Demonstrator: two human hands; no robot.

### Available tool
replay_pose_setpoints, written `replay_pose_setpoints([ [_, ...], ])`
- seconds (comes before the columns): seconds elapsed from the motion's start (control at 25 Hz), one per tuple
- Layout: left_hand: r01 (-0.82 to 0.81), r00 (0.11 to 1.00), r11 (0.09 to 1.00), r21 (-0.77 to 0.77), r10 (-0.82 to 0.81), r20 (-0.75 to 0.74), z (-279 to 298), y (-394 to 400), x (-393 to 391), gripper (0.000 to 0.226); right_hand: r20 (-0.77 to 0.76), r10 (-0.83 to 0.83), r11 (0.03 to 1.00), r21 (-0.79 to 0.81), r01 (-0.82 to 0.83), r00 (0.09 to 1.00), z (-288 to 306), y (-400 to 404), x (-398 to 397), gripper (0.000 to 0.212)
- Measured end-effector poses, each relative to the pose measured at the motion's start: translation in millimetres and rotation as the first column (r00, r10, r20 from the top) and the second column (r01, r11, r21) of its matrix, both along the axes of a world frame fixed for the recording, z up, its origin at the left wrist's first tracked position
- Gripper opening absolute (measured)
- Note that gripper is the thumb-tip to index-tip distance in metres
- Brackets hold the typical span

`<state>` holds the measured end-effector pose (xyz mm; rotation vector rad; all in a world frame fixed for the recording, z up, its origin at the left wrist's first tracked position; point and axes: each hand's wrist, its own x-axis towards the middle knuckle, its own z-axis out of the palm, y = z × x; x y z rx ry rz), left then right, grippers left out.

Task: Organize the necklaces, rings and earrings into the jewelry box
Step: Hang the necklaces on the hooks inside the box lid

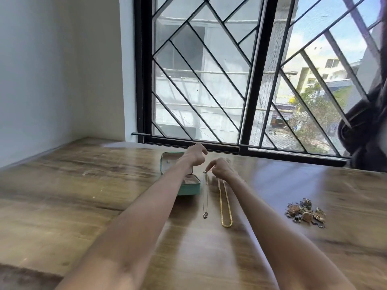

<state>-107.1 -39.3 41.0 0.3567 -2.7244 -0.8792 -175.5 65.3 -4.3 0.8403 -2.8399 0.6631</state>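
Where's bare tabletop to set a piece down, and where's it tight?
Free: the wooden table left of the jewelry box, and the strip between the gold chain and the earring pile. Crowded: right of the box, where thin pendant necklace, chain and both hands meet.

Jewelry box [189, 185] left of necklaces [225, 203], earrings [305, 212] right.
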Motion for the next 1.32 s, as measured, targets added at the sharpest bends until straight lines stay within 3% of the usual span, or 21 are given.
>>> replay_pose_setpoints([
  [0.08,0.018,0.998,1.0,0.003,-0.018,-0.058,1,-4,10,0.038,-0.046,0.02,0.999,0.039,-0.018,0.999,3,3,9,0.045],
  [0.16,0.016,0.989,1.0,0.026,-0.012,-0.149,2,-8,28,0.037,-0.082,0.011,0.997,-0.078,-0.018,0.997,7,-1,21,0.043],
  [0.24,-0.084,0.959,0.995,0.061,0.098,-0.267,6,-18,48,0.038,-0.024,-0.009,0.955,-0.296,0.001,1.0,11,-11,35,0.036],
  [0.32,-0.278,0.897,0.954,0.116,0.301,-0.324,5,-34,68,0.039,0.083,-0.012,0.928,-0.369,0.042,0.996,14,-24,48,0.024],
  [0.44,-0.456,0.865,0.872,0.179,0.481,-0.14,-7,-58,99,0.031,0.18,-0.025,0.956,-0.283,0.076,0.983,15,-34,71,0.035],
  [0.56,-0.305,0.948,0.816,0.491,0.307,0.078,-18,-58,120,0.023,0.23,-0.046,0.964,-0.243,0.103,0.972,12,-34,86,0.027],
  [0.64,-0.263,0.965,0.795,0.546,0.226,0.135,-21,-53,129,0.024,0.273,-0.032,0.954,-0.28,0.111,0.962,12,-32,95,0.019],
  [0.84,-0.238,0.959,0.763,0.6,0.281,0.023,-27,-72,147,0.03,0.336,0.062,0.871,-0.478,0.114,0.94,1,-48,113,0.021],
  [1.0,-0.287,0.92,0.748,0.598,0.389,-0.045,-33,-106,166,0.031,0.396,0.171,0.846,-0.529,0.071,0.902,-8,-85,128,0.034],
  [1.32,-0.345,0.904,0.779,0.523,0.426,-0.039,-40,-143,189,0.029,0.472,0.245,0.794,-0.599,0.104,0.847,-10,-117,165,0.034],
])
